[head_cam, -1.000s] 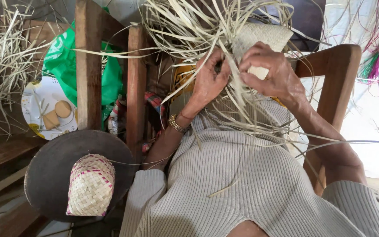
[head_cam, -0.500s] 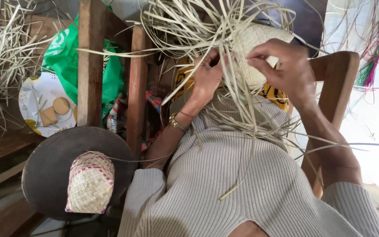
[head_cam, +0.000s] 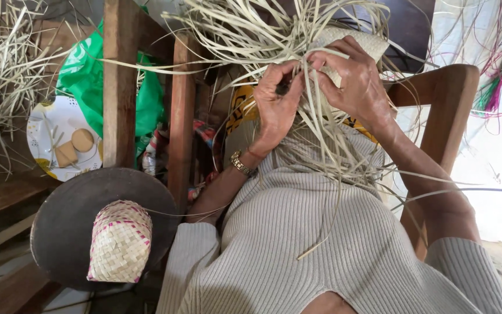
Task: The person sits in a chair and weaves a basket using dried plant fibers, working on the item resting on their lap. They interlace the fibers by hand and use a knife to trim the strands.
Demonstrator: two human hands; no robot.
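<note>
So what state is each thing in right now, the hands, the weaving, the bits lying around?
Left hand: fingers closed on pale strips.
Right hand: pinching strips against the woven piece.
Woven piece: unfinished, loose strips fanning out.
Small woven pouch: finished, lying on the dark round tray.
Plate: holds two biscuits.
Green bag: crumpled behind the wooden posts.

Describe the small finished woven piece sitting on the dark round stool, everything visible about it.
The small woven piece is a rounded, pouch-like form plaited from flat pale straw-coloured strips in a diagonal checker pattern. A pink-dyed band edges its upper end and left side. It looks complete, with no loose strands. It lies on the dark round stool, lower left; neither hand touches it.
</note>
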